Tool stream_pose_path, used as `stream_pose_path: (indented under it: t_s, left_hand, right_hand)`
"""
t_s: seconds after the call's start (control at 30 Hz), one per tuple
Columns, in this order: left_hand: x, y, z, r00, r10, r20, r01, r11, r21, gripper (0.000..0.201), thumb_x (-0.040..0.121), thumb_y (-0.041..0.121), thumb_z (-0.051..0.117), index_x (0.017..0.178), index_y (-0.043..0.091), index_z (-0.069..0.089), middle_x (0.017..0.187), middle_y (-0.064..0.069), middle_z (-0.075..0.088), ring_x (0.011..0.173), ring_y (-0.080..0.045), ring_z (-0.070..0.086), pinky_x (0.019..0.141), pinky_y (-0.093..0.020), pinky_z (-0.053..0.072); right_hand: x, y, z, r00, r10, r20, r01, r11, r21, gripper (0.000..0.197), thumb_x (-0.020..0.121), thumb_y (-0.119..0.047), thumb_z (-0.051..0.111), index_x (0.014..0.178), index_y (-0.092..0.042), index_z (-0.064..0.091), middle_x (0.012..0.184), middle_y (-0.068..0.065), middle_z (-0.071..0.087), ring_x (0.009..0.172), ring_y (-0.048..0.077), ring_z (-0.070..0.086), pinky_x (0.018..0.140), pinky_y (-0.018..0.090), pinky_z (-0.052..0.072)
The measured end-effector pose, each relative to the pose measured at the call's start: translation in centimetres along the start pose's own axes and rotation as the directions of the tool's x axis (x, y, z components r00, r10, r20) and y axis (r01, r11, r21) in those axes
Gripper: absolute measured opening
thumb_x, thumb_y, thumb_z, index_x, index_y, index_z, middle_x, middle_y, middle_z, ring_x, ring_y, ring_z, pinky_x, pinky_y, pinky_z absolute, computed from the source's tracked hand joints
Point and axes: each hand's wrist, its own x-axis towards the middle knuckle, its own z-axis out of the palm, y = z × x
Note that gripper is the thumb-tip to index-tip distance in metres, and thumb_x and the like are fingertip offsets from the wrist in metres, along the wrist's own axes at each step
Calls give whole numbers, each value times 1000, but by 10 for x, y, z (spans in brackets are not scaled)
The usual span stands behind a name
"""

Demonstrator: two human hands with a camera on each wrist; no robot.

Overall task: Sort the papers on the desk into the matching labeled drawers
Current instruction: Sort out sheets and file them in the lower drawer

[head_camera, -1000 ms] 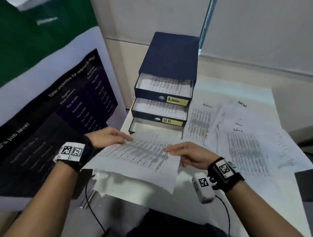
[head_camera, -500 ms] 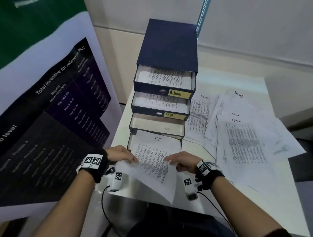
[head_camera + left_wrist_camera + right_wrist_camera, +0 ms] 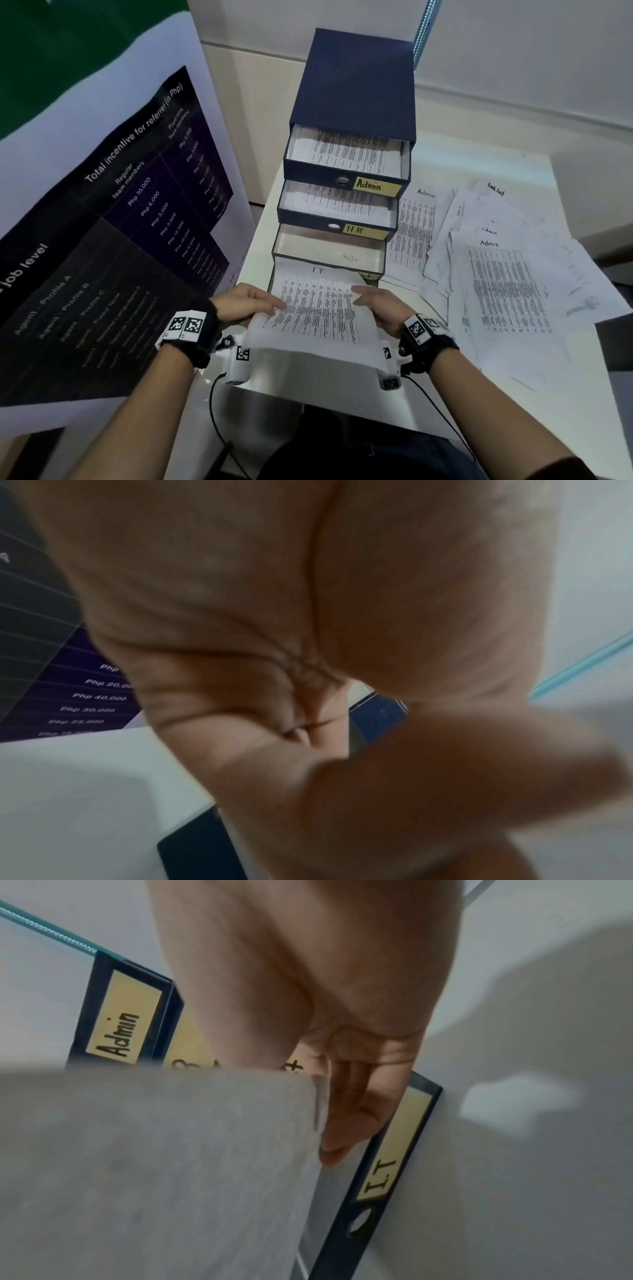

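Note:
A printed sheet headed "IT" (image 3: 318,308) is held at its near end by both hands. My left hand (image 3: 253,301) grips its left edge and my right hand (image 3: 380,301) its right edge, fingers on top. The sheet's far end lies in the lowest drawer, whose yellow "IT" label (image 3: 387,1177) shows in the right wrist view beside my right fingers (image 3: 349,1110). The navy drawer unit (image 3: 356,85) has all its drawers pulled out. The Admin drawer (image 3: 375,186) and HR drawer (image 3: 363,231) hold printed sheets. The third drawer (image 3: 329,246) is empty.
Several loose papers (image 3: 507,284), some headed "Admin", are spread over the white desk (image 3: 325,373) to the right of the drawers. A large dark poster (image 3: 120,222) stands close on the left. A wall runs behind the unit.
Both hands have carried the IT sheet down and forward. It was held over the drawer fronts; now its far end lies in the lowest drawer.

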Motion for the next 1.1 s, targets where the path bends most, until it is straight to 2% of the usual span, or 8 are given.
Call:
stream_pose_path:
  t_s: [0.1,0.23,0.3,0.4,0.5,0.63,0.87,1.1]
  left_hand:
    - [4,-8,-5,1000,8,-17,-10,994,-106,29,94,9,57,113,23,72,53,11,57,47,-5,49,53,-10,39]
    - [2,-13,-4,993,56,101,-44,992,-122,39,82,31,60,119,28,71,120,1,64,101,-27,54,91,-37,39]
    - [-2,-9,-3,996,60,72,-44,978,-203,34,87,20,59,119,20,72,107,-5,66,76,-24,57,70,-27,43]
    - [4,-14,-5,992,78,96,-59,981,-184,38,83,34,70,120,28,70,103,-13,58,91,-23,50,82,-33,38]
    - [5,-11,-7,998,29,51,-17,974,-227,30,93,11,61,119,24,69,51,8,54,45,-5,46,58,-12,43]
    - [18,-14,-1,994,23,-109,-48,973,-227,29,88,16,72,115,28,71,97,-4,76,88,-7,70,102,-30,48]
    - [57,-3,19,779,-112,-617,-103,947,-303,18,82,21,78,100,23,77,100,-9,73,94,-20,69,97,-34,53]
    - [70,3,35,665,293,-687,-133,952,277,11,87,20,67,92,25,76,98,10,68,90,-9,61,88,-29,54]
  right_hand:
    - [-2,-5,1,999,-16,41,18,999,-44,65,86,1,60,144,-24,44,101,10,59,53,16,47,54,26,34]
    - [-11,-3,0,975,54,214,-5,975,-221,69,82,6,63,141,-29,49,144,9,49,42,10,45,36,19,36]
    - [-20,-3,1,955,88,283,-14,967,-252,64,85,9,61,139,-22,49,130,12,62,39,4,51,31,15,31]
    - [-19,-4,0,973,61,221,-20,983,-180,59,83,10,65,134,-17,52,105,14,70,39,5,53,32,15,34]
    - [0,-4,-4,998,-19,54,29,981,-190,83,62,-12,85,138,-23,53,93,19,72,63,33,61,64,33,52]
    - [-3,-11,-1,996,-76,-52,64,978,-197,58,80,-14,75,134,-22,55,52,-4,49,36,13,43,42,20,35]
    - [-14,2,-8,978,87,189,-72,994,-88,46,75,-2,79,120,-10,69,88,12,50,52,15,41,48,19,47]
    - [41,6,-13,976,-15,-216,-11,993,-119,28,70,-9,70,96,-14,79,72,17,72,62,29,52,90,49,49]
